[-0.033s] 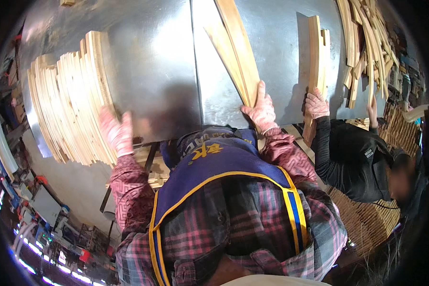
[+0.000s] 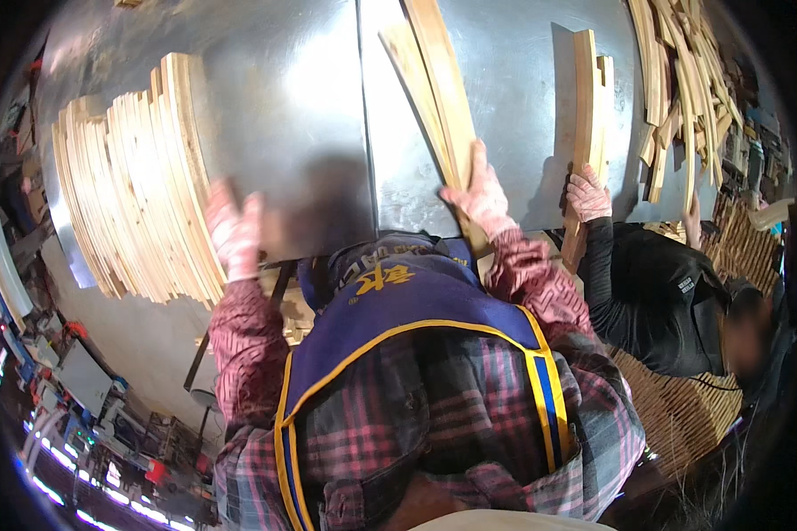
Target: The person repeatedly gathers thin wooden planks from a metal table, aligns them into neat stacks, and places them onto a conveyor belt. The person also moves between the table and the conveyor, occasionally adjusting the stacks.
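My left hand, in a pinkish glove, is open with thumb and fingers apart. It hovers beside the near right end of a row of wooden strips set side by side on the metal table. My right hand, gloved alike, grips a pair of pale wooden strips close to their near end. Thumb and fingers lie on either side of them. The two strips touch near my hand and spread apart toward the far side. Part of their near end is hidden under the hand.
At right, a co-worker's gloved hand holds other wooden pieces at the table edge. A loose heap of strips lies at the far right. A dark seam runs across the tabletop. Stacked wood stands behind the co-worker.
My left hand has shifted right, away from the row of strips. My right hand has moved slightly away from me, and the left strip of its pair has moved the same way.
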Demonstrator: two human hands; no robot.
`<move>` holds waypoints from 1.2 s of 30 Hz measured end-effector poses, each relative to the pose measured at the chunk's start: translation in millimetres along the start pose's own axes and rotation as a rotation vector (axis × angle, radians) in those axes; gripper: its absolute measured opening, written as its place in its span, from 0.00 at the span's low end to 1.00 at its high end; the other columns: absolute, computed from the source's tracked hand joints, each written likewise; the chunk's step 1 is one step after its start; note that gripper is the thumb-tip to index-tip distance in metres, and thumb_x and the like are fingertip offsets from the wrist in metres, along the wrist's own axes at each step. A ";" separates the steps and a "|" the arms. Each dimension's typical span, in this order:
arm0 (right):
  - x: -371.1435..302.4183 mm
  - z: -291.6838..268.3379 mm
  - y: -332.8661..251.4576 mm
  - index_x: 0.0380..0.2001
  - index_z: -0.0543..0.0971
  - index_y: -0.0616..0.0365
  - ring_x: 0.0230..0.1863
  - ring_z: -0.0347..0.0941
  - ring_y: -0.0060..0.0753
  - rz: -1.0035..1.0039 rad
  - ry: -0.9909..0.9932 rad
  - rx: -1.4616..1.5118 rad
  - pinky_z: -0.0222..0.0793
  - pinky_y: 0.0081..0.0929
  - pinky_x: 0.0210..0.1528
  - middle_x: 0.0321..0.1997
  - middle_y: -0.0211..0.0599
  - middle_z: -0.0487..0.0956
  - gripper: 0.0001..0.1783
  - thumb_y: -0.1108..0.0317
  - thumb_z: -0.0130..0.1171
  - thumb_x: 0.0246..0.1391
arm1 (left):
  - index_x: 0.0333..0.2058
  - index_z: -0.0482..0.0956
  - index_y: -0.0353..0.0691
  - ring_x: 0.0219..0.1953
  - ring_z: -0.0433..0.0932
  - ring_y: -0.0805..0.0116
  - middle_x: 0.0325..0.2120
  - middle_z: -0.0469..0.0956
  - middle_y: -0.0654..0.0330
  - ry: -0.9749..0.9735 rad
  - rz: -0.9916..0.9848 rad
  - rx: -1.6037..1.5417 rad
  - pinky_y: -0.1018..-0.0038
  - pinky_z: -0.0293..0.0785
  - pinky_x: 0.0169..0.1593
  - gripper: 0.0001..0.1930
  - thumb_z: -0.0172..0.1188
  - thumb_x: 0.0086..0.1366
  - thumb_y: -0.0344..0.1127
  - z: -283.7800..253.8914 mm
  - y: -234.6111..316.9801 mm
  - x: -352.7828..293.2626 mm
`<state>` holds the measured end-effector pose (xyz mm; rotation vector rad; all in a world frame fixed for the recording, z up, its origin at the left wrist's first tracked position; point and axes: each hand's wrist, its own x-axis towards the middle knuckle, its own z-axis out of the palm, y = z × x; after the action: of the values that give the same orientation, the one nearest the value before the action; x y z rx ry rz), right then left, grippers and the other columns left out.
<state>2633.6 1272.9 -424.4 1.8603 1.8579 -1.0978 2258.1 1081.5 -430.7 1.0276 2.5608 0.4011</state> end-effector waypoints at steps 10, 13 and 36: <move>110.9 -4.9 -195.7 0.53 0.76 0.66 0.39 0.78 0.27 -0.362 -0.320 0.850 0.74 0.25 0.45 0.42 0.37 0.82 0.25 0.60 0.62 0.58 | 0.57 0.71 0.37 0.33 0.78 0.66 0.33 0.78 0.57 -0.744 -0.286 -1.724 0.68 0.79 0.43 0.22 0.61 0.66 0.34 40.2 83.9 94.2; 166.6 -8.5 -259.2 0.53 0.78 0.60 0.40 0.79 0.39 -0.383 -0.068 0.297 0.73 0.35 0.47 0.39 0.44 0.83 0.27 0.51 0.56 0.58 | 0.53 0.76 0.34 0.38 0.78 0.71 0.37 0.80 0.60 -0.206 -0.245 -0.954 0.72 0.74 0.43 0.19 0.59 0.64 0.35 -82.1 46.6 90.5; 419.4 -27.9 -517.6 0.42 0.80 0.56 0.24 0.76 0.26 -0.486 -0.185 0.875 0.73 0.26 0.26 0.27 0.32 0.79 0.15 0.60 0.61 0.56 | 0.61 0.70 0.47 0.59 0.70 0.46 0.56 0.71 0.46 0.239 0.156 0.650 0.56 0.67 0.60 0.37 0.57 0.57 0.63 -65.7 102.0 653.7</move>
<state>2101.6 1659.7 -534.0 1.5657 1.9193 -2.4635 1851.1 1605.5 -473.1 1.4732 2.9081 -0.3246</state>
